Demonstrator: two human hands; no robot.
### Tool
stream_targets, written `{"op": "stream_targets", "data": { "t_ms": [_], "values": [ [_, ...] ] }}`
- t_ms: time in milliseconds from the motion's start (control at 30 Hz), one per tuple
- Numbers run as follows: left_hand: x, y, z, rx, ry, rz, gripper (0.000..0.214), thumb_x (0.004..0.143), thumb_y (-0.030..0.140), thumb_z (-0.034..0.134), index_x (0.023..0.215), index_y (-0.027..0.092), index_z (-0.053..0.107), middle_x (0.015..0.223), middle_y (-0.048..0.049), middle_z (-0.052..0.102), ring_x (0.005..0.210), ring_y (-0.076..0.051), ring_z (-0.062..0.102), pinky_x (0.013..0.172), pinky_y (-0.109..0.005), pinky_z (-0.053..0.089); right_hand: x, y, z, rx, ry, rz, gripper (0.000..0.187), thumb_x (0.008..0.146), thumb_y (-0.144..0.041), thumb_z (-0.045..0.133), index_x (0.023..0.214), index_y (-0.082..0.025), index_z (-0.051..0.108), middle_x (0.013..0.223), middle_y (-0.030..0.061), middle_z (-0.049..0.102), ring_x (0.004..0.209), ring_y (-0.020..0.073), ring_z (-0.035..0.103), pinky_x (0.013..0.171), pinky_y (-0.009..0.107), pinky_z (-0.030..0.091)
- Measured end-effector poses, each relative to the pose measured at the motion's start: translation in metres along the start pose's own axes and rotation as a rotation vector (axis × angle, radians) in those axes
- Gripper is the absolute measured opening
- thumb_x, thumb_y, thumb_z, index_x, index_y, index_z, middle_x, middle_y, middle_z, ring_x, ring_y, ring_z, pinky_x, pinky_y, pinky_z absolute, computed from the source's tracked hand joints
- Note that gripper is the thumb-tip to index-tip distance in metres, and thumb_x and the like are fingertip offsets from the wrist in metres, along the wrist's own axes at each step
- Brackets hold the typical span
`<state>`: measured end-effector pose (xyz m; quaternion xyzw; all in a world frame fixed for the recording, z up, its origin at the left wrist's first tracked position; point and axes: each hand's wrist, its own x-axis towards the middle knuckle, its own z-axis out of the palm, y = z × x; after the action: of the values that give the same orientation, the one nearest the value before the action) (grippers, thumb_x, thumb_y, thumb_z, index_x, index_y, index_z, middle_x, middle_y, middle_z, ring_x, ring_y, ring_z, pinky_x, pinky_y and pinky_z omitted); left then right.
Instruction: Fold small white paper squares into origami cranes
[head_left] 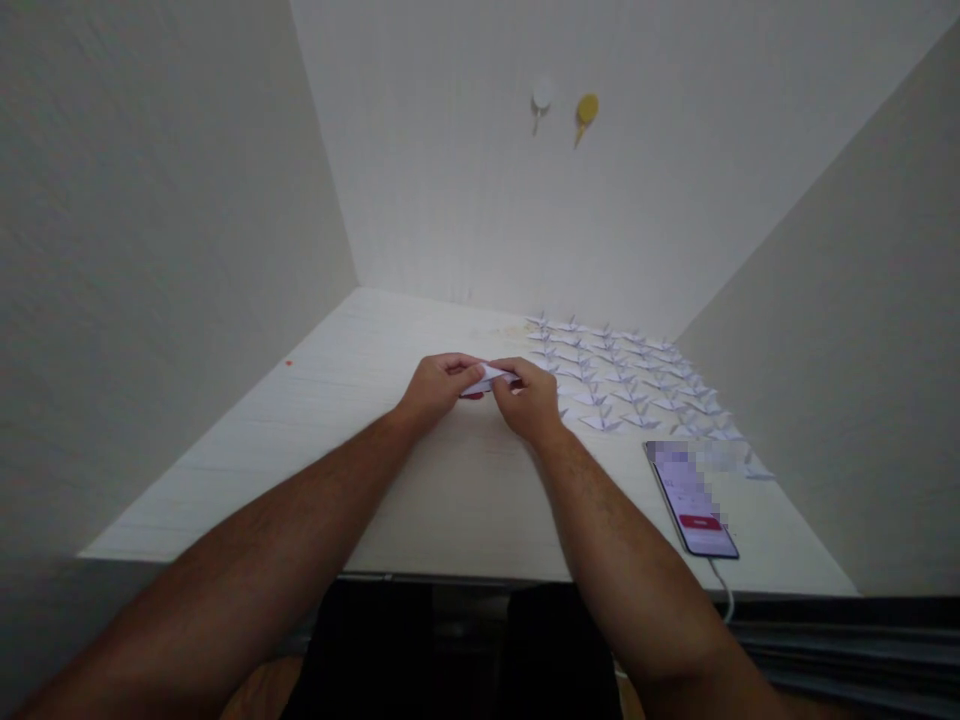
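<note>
A small folded piece of white paper (491, 377) is held over the middle of the white table (375, 440). My left hand (439, 387) pinches its left end with curled fingers. My right hand (530, 398) grips its right end, fingers closed over it. Both hands hover just above the tabletop, close together. Most of the paper is hidden by my fingers.
Several rows of finished white paper cranes (622, 380) lie on the table to the right of my hands. A phone (694, 500) with a lit screen lies near the front right edge, with a cable (724, 590) running off the table. Walls enclose the table on three sides.
</note>
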<state>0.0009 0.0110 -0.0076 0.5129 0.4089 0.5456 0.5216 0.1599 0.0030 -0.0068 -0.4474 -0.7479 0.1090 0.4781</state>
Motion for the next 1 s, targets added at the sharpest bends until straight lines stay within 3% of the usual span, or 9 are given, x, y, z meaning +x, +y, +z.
{"op": "stream_targets", "data": {
  "t_ms": [100,267,433,767,1000],
  "values": [
    [-0.0008,0.0022,-0.0009,0.008,0.031,0.051,0.038,0.061,0.043,0.083,0.083,0.013,0.076,0.084,-0.0089,0.074,0.074,-0.022,0.068,0.075,-0.043,0.059,0.0008,-0.0052,-0.0009,0.132,-0.021,0.062,0.022,0.081,-0.024,0.061,0.099,-0.019,0.071,0.097,0.0035,0.074,0.083,0.0154,0.068,0.070,0.026,0.056],
    [-0.0016,0.0021,-0.0022,0.087,0.005,0.128,0.040,0.066,0.044,0.080,0.091,0.014,0.078,0.085,-0.0096,0.076,0.074,-0.020,0.068,0.072,-0.037,0.058,0.0014,-0.0067,0.0009,0.214,0.024,0.162,0.023,0.082,-0.041,0.067,0.090,-0.020,0.073,0.088,0.0032,0.075,0.076,0.0153,0.069,0.068,0.027,0.056],
    [-0.0017,0.0012,-0.0029,0.302,0.035,0.241,0.032,0.072,0.042,0.076,0.092,0.018,0.079,0.076,-0.0055,0.075,0.070,-0.019,0.068,0.070,-0.032,0.056,0.0012,-0.0023,0.0031,0.197,0.036,0.172,0.020,0.082,-0.039,0.068,0.087,-0.021,0.074,0.084,0.0025,0.075,0.069,0.0143,0.067,0.067,0.028,0.056],
    [-0.0048,0.0050,-0.0015,0.567,0.055,0.395,0.021,0.082,0.035,0.066,0.094,0.023,0.078,0.091,-0.0023,0.078,0.082,-0.017,0.071,0.080,-0.028,0.054,0.0019,0.0011,0.0048,0.200,0.043,0.144,0.017,0.081,-0.038,0.069,0.084,-0.022,0.074,0.083,0.0025,0.075,0.076,0.0158,0.068,0.069,0.028,0.055],
    [-0.0069,0.0064,-0.0012,0.628,0.070,0.458,0.021,0.085,0.033,0.062,0.094,0.022,0.077,0.090,-0.0018,0.078,0.081,-0.016,0.071,0.076,-0.027,0.055,0.0027,0.0001,0.0036,0.220,0.056,0.156,0.014,0.079,-0.035,0.070,0.082,-0.022,0.074,0.080,0.0016,0.074,0.075,0.0155,0.068,0.069,0.028,0.054]
  ]
}}
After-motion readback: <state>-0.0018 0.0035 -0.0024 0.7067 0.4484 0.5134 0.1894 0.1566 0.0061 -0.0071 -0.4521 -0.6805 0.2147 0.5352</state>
